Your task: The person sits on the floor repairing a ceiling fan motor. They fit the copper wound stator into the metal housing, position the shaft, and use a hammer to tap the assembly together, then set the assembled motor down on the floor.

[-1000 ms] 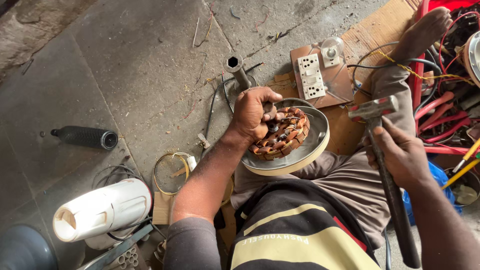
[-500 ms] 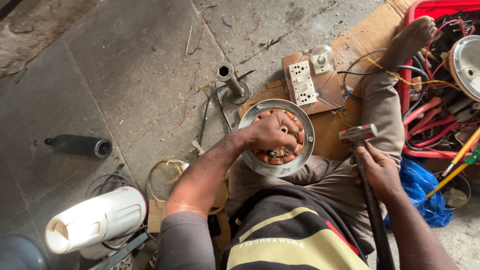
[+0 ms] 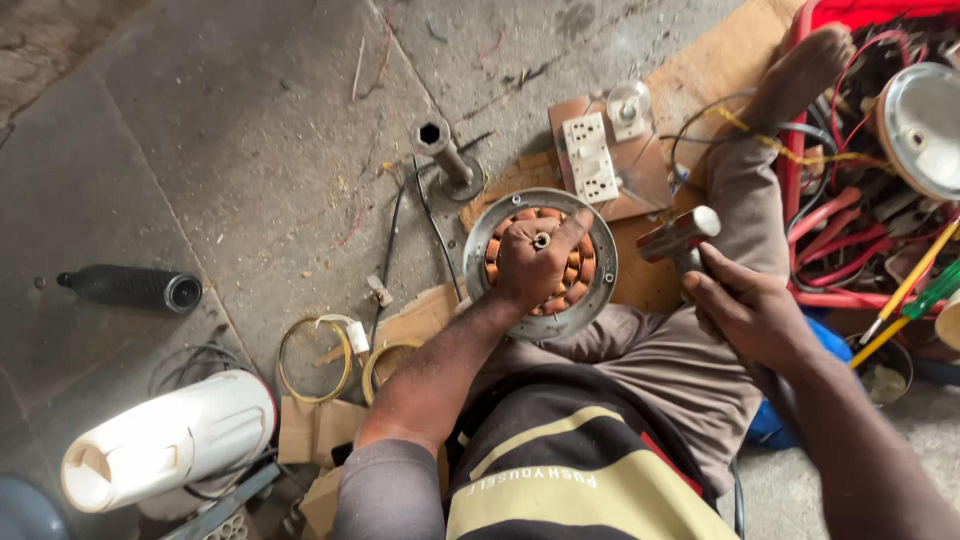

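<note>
Since the earlier frames the left hand (image 3: pixel 535 262) had settled squarely on top of the motor stator (image 3: pixel 541 262), and the hammer (image 3: pixel 678 236) had swung in from the right until its head hung just beside the stator's rim.

Taking the stator as the landmark: far to its left on the concrete floor (image 3: pixel 250 150) lay a black rubber grip (image 3: pixel 130 288), and below that, at the lower left, a white plastic jug (image 3: pixel 165 440) on its side. Nearer in, down and left of the stator, sat loops of yellow wire (image 3: pixel 315 355) on scraps of cardboard. Just up and left of it stood a metal socket tube (image 3: pixel 445 155), upright.

The stator itself, a ring of copper-coloured coils inside a round metal housing, rested on the person's lap. The left hand was closed over its centre, fingers curled around the middle and the thumb stretched toward the right rim, so most of the coils lay under and around the palm.

Up and right of the stator a wooden board with white sockets (image 3: pixel 592 160) lay on the cardboard. Immediately right, the right hand (image 3: pixel 745 315) was clenched around the hammer's handle, its head pointing at the stator without touching it. Farther right was a red crate (image 3: pixel 805 110) full of tools and cables, with a round metal cover (image 3: pixel 920 125) on top.
</note>
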